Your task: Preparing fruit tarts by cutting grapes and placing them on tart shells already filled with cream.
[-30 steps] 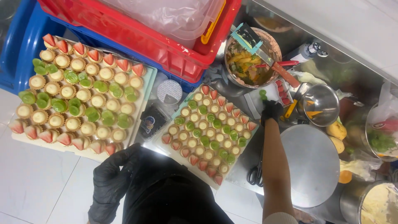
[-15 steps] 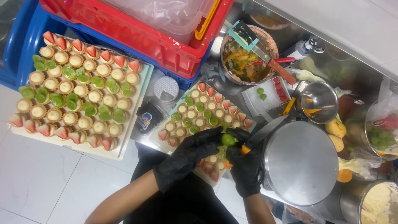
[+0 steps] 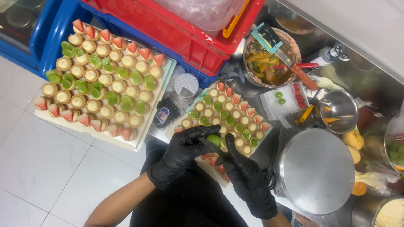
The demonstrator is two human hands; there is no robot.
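Both my hands wear black gloves and meet over the near edge of a small tray of mini tarts (image 3: 256, 138). My left hand (image 3: 183, 153) pinches a green fruit piece (image 3: 214, 139) with its fingertips. My right hand (image 3: 248, 180) touches the same piece from the right, its fingers pointing up at it. The tarts on this tray are cream-filled, some topped with green slices, some with strawberry pieces. Part of the tray's near rows is hidden under my hands.
A bigger white tray of finished tarts (image 3: 139, 145) lies at left on a blue crate (image 3: 54, 33). A red crate (image 3: 185, 38) stands behind. A bowl of cut fruit (image 3: 269, 63), a steel cup (image 3: 341, 109), a round steel lid (image 3: 315, 172) and mangoes (image 3: 353, 141) sit at right.
A second ago my right hand was up by the steel cup and my left hand low. Both have since come together over the small tray, holding the green piece.
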